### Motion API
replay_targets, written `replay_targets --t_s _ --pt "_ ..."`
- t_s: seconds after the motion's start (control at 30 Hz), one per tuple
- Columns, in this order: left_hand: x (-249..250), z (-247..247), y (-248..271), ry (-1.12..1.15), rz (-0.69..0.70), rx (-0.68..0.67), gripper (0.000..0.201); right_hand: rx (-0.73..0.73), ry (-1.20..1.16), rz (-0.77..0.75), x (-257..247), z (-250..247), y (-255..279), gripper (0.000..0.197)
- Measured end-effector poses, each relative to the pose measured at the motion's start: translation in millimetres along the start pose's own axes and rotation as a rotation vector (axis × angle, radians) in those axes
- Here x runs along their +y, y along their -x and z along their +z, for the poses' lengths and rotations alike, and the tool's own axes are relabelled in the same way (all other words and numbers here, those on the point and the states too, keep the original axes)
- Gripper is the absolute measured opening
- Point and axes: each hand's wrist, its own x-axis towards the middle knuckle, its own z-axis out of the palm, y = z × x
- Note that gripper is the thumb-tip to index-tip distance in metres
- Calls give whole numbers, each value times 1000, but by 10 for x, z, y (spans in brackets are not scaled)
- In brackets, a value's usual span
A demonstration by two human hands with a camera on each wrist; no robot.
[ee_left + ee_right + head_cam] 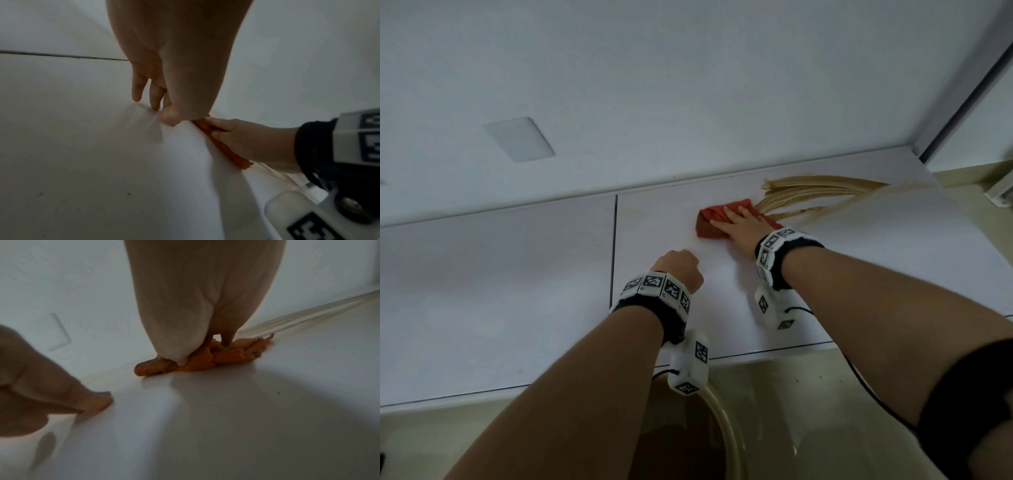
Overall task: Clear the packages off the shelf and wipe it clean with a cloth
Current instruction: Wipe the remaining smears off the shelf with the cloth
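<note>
My right hand [738, 222] lies flat, fingers straight, pressing an orange-red cloth [709, 224] onto the white shelf [517, 291] near its back edge. The right wrist view shows the crumpled cloth [195, 363] under my right hand [205, 308]. Brown smear streaks [818, 195] fan out to the right of the cloth. My left hand [683, 265] holds nothing and props on its fingertips [155, 99] on the bare shelf, just left of the cloth [226, 151]. No packages are in view.
A seam [614, 246] splits the shelf into two panels. A white cover plate [518, 138] sits on the wall behind. Below the shelf's front edge stands a beige basin [726, 428] of brown water. A window frame [962, 102] rises at the right.
</note>
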Motion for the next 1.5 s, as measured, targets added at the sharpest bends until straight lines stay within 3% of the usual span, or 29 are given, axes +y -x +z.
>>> replay_targets --t_s 0.23,0.47,0.57,0.77,0.97,1.03,1.23,1.37,1.5 --pt "29 -45 -15 11 -2 -5 39 51 -44 178 438 9 363 69" --pt "1 -39 41 7 -14 0 39 22 -22 -107 -173 164 357 65" --pt "-11 -24 58 -4 -3 2 40 -12 2 -125 -216 88 154 65" --pt "-13 -76 61 -80 43 -54 49 7 -32 36 183 -14 29 63" --pt "28 -78 81 -91 62 -94 47 102 -125 249 644 143 573 62" --pt "26 -89 88 -88 77 -103 47 89 -134 227 527 193 695 63" --pt "16 -77 140 -42 15 -85 43 16 -92 -62 -272 254 465 66" --pt "16 -93 132 -8 -22 -77 42 5 -76 -58 -248 132 259 63" --pt "11 -102 129 -44 23 -102 49 16 -96 103 189 -11 218 63"
